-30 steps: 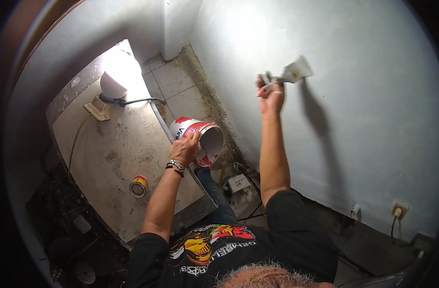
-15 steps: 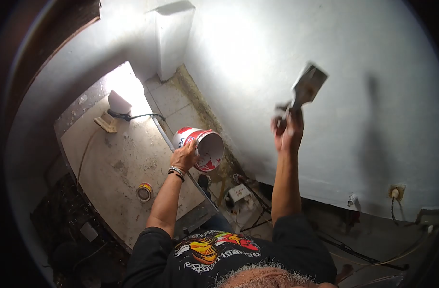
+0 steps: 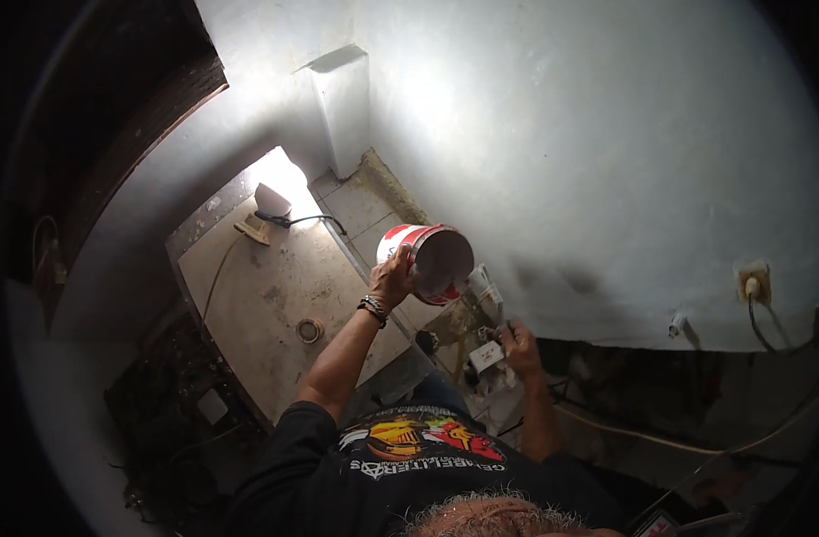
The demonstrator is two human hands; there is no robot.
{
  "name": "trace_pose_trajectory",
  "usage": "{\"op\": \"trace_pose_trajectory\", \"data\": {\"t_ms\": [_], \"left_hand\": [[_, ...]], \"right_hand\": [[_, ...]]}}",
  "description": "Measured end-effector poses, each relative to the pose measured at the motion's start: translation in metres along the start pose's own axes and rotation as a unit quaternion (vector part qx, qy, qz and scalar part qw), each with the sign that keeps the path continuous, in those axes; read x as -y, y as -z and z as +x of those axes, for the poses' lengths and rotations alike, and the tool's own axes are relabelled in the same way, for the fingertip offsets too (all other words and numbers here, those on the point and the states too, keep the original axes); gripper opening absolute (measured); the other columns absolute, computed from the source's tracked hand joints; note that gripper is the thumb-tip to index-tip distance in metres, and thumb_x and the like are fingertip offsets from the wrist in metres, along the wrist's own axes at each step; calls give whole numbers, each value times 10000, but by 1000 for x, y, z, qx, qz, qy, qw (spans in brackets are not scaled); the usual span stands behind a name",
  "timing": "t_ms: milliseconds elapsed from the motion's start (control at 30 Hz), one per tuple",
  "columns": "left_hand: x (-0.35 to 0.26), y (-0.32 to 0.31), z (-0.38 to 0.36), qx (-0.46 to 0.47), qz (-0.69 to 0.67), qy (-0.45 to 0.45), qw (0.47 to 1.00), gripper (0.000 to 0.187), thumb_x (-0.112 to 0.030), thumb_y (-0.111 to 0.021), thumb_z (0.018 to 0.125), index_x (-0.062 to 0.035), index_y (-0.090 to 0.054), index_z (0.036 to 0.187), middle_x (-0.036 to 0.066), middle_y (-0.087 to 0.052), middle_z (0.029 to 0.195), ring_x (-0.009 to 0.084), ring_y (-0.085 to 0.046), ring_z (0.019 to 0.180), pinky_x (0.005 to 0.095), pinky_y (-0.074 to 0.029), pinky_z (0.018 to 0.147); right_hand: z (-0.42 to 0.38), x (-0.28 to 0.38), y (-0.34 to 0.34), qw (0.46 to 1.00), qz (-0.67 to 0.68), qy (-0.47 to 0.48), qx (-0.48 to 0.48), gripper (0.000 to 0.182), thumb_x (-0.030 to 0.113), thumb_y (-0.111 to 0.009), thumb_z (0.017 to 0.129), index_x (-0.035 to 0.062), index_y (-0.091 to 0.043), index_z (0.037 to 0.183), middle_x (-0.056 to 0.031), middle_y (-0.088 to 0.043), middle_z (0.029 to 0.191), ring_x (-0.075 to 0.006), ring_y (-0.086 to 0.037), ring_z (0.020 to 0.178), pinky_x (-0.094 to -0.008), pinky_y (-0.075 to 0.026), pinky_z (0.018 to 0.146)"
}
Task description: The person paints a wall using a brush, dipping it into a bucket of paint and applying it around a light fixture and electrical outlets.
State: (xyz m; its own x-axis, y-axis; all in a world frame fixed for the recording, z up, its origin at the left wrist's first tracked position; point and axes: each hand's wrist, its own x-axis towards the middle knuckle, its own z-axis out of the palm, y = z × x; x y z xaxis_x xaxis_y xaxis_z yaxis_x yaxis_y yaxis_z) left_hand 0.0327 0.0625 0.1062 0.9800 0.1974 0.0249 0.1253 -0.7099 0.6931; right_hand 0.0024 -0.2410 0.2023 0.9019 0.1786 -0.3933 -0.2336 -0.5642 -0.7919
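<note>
My left hand [image 3: 392,279] is wrapped round the side of a white and red paint bucket [image 3: 398,240]. The bucket is tilted with its mouth toward the wall, and its inside looks pale with red patches near the rim. Lower and to the right, my right hand [image 3: 520,348] is closed round the handle of a broad, flat-ended hand tool [image 3: 490,288]. The tool's pale end points up toward the foot of the wall, just right of the bucket. Whether it is a brush or a scraper I cannot tell.
A stained board-topped table [image 3: 275,286] stands at left, bearing a small round tin [image 3: 310,330] and a bright lamp [image 3: 273,199] with its cable. A pale wall [image 3: 624,179] rises at right, with a plugged socket [image 3: 752,283]. A white socket box [image 3: 486,356] and cables lie low beside my right hand.
My right hand has come down from high in front of the wall to beside the bucket, still holding the tool. The view has shifted, and the bucket now appears farther right.
</note>
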Motion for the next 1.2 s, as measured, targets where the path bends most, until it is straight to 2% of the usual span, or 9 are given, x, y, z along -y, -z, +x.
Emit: {"op": "trace_pose_trajectory", "data": {"t_ms": [67,133,333,667,867,967,1067,1167,1200], "left_hand": [[-17,4,-15,-39,-24,-42,998,470,-231,-668,757,-130,-452,1161,149,-646,946,355,-647,812,455,-503,693],[-38,9,-29,-53,-45,-59,996,443,-282,-632,802,-101,-469,1171,151,-650,829,351,-654,788,445,-504,689],[-78,20,-70,19,-58,-32,998,438,-277,-647,790,-108,-484,1160,128,-645,807,342,-651,771,439,-501,679],[-98,12,-102,112,-23,-116,987,541,-261,-690,756,-87,-413,1186,145,-631,868,330,-648,809,450,-494,659],[-111,2,-105,93,-17,-209,973,532,-278,-711,748,-87,-429,1156,118,-623,881,317,-649,774,434,-501,630],[-118,-3,-108,89,-7,-263,961,507,-271,-726,730,-87,-453,1116,101,-622,867,285,-651,749,405,-506,588],[-127,-10,-112,94,-10,-312,945,512,-222,-730,712,-117,-465,1137,92,-628,837,285,-655,728,399,-513,588],[-127,-17,-114,92,-1,-356,930,441,-166,-692,718,-102,-472,1095,87,-588,804,279,-632,666,401,-503,555],[-126,-21,-115,77,0,-358,930,427,-151,-680,721,-104,-474,1091,86,-583,797,280,-627,650,400,-501,545]], "right_hand": [[4,-19,10,986,-145,75,-37,285,251,-561,903,-3,-597,1026,-253,-645,849,-406,-646,769,-454,-481,665],[-1,1,21,970,-228,81,-11,299,263,-556,896,22,-582,1071,-289,-625,903,-455,-602,894,-499,-471,715],[-5,9,7,940,-291,180,0,265,205,-587,862,33,-590,1064,-251,-630,983,-434,-610,918,-504,-478,769],[-7,-25,-25,906,-412,85,36,190,154,-527,847,35,-589,981,-215,-624,1003,-426,-621,909,-506,-510,774],[-3,-48,-33,884,-465,-15,40,274,180,-506,871,46,-636,1070,-198,-664,1016,-365,-677,892,-465,-554,746],[7,-67,-35,892,-429,-100,105,352,207,-590,821,54,-619,1136,-214,-657,1071,-360,-659,963,-473,-534,815],[9,-85,-43,924,-366,-94,55,429,258,-590,823,34,-599,1189,-220,-638,1132,-353,-642,1019,-458,-513,872],[14,-128,-55,939,-344,15,12,498,328,-579,828,22,-582,1220,-225,-625,1160,-341,-615,1080,-441,-479,931],[11,-129,-56,940,-342,14,1,481,322,-565,843,36,-580,1229,-221,-631,1147,-343,-616,1076,-441,-483,927]]}}
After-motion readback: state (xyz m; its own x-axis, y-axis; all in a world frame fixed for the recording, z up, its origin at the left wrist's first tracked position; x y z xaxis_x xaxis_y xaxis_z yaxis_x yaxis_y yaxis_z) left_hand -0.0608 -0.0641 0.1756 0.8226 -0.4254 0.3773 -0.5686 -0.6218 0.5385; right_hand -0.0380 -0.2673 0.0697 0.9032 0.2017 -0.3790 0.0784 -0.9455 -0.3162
